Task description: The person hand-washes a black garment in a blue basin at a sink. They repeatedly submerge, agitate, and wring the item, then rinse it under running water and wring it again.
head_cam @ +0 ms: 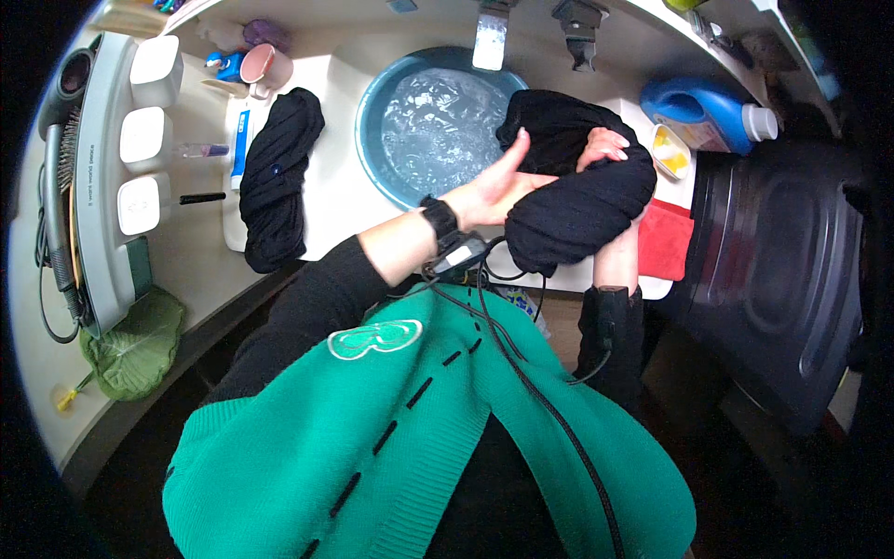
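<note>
A wet-looking black knitted garment (580, 209), bunched and twisted into a loop, hangs over the right side of the sink counter. My right hand (602, 148) is wrapped around it from beneath, its fingers curled over the top and the palm hidden by cloth. My left hand (497, 189) touches the near roll of the garment; its thumb points up, clear of the cloth, and the fingertips are hidden. Just beyond is a blue-grey basin (377, 175) of foamy water. A second black garment (279, 182), twisted into a roll with a button showing, lies to the left.
A faucet (491, 38) overhangs the basin's far rim. Rightward are a blue detergent bottle (702, 115), a soap dish (670, 151), a red cloth (665, 241) and a black plastic lid or bin (782, 265). Left are a pink mug (265, 68), toothpaste tube (241, 147) and white containers (145, 140).
</note>
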Motion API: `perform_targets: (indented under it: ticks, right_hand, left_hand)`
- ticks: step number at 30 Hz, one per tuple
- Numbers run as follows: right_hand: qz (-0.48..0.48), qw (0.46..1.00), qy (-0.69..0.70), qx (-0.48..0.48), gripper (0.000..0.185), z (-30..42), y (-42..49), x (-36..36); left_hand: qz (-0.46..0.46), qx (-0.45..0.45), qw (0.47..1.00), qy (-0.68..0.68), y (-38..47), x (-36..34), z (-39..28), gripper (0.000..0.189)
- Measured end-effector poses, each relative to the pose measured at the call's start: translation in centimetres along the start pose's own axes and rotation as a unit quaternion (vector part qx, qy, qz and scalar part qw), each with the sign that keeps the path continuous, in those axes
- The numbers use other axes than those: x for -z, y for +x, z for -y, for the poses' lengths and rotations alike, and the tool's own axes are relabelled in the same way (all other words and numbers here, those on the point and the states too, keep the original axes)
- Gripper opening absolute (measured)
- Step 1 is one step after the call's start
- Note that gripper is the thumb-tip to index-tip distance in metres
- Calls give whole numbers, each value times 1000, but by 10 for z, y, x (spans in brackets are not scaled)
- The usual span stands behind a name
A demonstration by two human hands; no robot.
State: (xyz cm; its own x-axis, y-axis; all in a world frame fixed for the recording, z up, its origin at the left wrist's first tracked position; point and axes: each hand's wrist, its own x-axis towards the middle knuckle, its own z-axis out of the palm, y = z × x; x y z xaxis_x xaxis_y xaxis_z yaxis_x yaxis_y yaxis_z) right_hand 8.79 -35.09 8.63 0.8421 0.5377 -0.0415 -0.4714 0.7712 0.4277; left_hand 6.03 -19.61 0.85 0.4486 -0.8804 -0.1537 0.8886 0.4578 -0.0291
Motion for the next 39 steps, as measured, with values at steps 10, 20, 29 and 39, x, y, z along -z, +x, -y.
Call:
perform_targets:
  ticks: [10, 20, 29, 39]
  right_hand:
    - [-243, 938, -241, -62, 57, 17, -53, -12]
    - [-319, 122, -898, -278, 71, 48, -29, 28]
    - [-215, 330, -907, -150, 82, 69, -55, 76]
    - [-216, 899, -376, 58, 46, 77, -24, 113]
  left_hand:
    - [-82, -224, 967, -88, 95, -6, -27, 55]
    - [-427, -53, 491, 758, 100, 2, -34, 49]
    - [-453, -112, 424, 776, 93, 13, -4, 66]
    - [-380, -168, 374, 829, 59, -18, 28, 62]
